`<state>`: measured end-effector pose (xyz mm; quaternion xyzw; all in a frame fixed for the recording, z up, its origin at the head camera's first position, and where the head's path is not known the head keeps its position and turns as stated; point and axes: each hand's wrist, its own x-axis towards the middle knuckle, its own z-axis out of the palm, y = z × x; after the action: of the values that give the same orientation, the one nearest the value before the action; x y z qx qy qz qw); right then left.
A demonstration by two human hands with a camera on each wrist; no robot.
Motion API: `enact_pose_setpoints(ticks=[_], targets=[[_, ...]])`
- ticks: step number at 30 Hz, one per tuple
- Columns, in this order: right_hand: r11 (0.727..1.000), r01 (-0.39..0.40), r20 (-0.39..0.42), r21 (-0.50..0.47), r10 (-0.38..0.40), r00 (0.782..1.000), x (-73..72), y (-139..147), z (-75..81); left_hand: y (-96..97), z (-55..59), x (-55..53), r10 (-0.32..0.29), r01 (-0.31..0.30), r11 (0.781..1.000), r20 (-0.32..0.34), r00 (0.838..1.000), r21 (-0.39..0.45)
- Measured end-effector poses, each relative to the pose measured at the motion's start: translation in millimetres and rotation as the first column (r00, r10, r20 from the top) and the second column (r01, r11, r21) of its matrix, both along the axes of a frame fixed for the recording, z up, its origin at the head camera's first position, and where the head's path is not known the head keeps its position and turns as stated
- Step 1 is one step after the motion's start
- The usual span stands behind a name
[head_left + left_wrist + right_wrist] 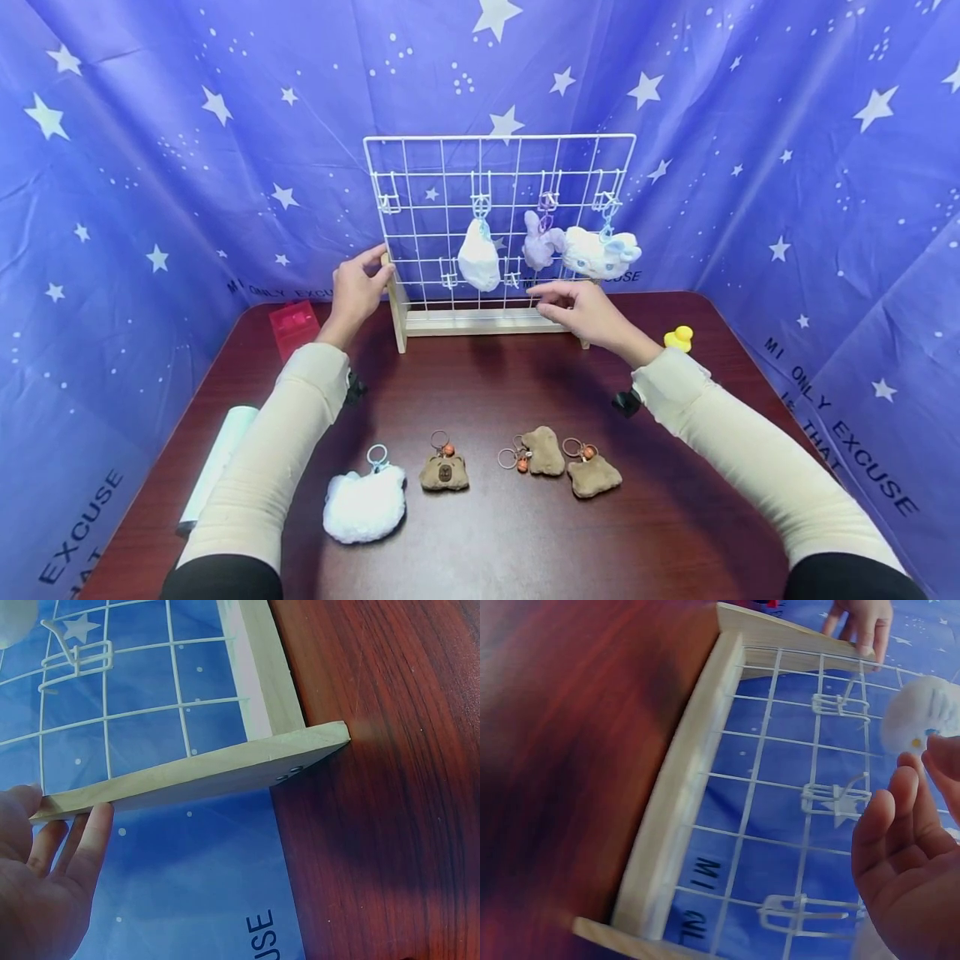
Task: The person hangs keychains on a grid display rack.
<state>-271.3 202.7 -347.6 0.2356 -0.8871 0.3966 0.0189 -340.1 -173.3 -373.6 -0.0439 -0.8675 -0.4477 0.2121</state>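
Wire rack: a white wire rack (498, 187) stands upright near the far edge of the desk (480, 383); its wooden base bar (487, 321) runs along the bottom.
Left hand: the left hand (358, 287) holds the wooden upright (202, 766) at the rack's left end, thumb on one face and fingers on the opposite one.
Right hand: the right hand (581, 310) is just in front of the rack's lower right part, fingers loosely bent, thumb and fingertips slightly apart, grasping nothing; contact with the wire cannot be told.
Hanging plush, middle: a white plush (480, 257) hangs by a blue clasp near the middle of the rack.
Hanging plush, right: a purple plush (540, 246) hangs right of the rack's middle; a white plush with a blue bow (602, 252) hangs at the rack's right end.
Lower hooks: two white hooks (448, 279) sit on the rack's lower rows.
Front row: well in front of the rack lie a fluffy white plush (365, 505), a brown plush with a face (444, 472) and two plain brown plushes (543, 452).
Beside the rack: a red box (294, 327) to its left, a yellow duck (678, 338) to its right.
Backdrop: a starred blue curtain (300, 108) hangs behind the rack.
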Motion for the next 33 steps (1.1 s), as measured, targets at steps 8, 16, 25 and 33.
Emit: enact_pose_setpoints(ticks=[8,16,25,33], targets=[[0.996,-0.081,0.076,0.036,0.078,0.994,11.7,13,-30.0,1.4,2.8,-0.5,0.003,-0.003,1.000,-0.002,1.000,0.000],[0.978,-0.192,0.187,0.087,0.173,0.967,24.2,31,-55.9,2.5,5.6,0.6,0.005,-0.005,1.000,-0.007,1.000,-0.002],[0.942,-0.318,0.203,0.105,0.292,0.935,33.7,44,-79.4,-0.5,4.1,2.2,0.012,-0.012,1.000,-0.002,1.000,0.006],[0.880,-0.464,0.269,0.099,0.426,0.864,41.9,52,-96.9,0.3,-0.4,-0.5,0.006,-0.006,1.000,-0.005,1.000,0.007]])
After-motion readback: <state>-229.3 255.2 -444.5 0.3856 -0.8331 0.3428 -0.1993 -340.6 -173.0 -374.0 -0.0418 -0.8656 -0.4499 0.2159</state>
